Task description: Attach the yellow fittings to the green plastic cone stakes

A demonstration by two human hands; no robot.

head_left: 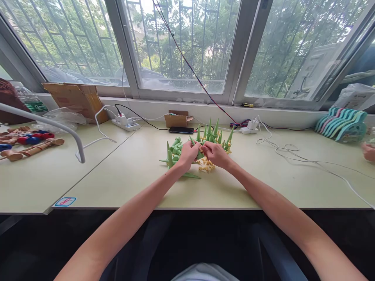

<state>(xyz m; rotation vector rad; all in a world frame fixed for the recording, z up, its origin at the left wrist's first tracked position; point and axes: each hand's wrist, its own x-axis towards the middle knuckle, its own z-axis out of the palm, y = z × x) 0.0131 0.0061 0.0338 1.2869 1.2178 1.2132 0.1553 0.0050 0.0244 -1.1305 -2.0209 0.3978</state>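
Note:
Over the middle of the table my left hand (188,153) is closed round a green plastic cone (192,141), its tip poking up past the fingers. My right hand (216,153) meets it from the right with fingers pinched together; whatever is in them is hidden. Loose green cones (175,147) lie heaped left of my hands, and one long cone (191,176) lies flat in front. Small yellow plastic pieces (207,166) are scattered just below the hands. Behind my right hand several green cones (216,128) stand point up, with yellow pieces at their bases.
A black phone (181,130) and small cardboard box (177,118) lie behind the cones. Power strips (125,124) and white cables (288,148) run along the back and right. Wooden toys (32,142) and a lamp arm (79,144) are left; teal hangers (341,124) and another person's hand (368,151) right.

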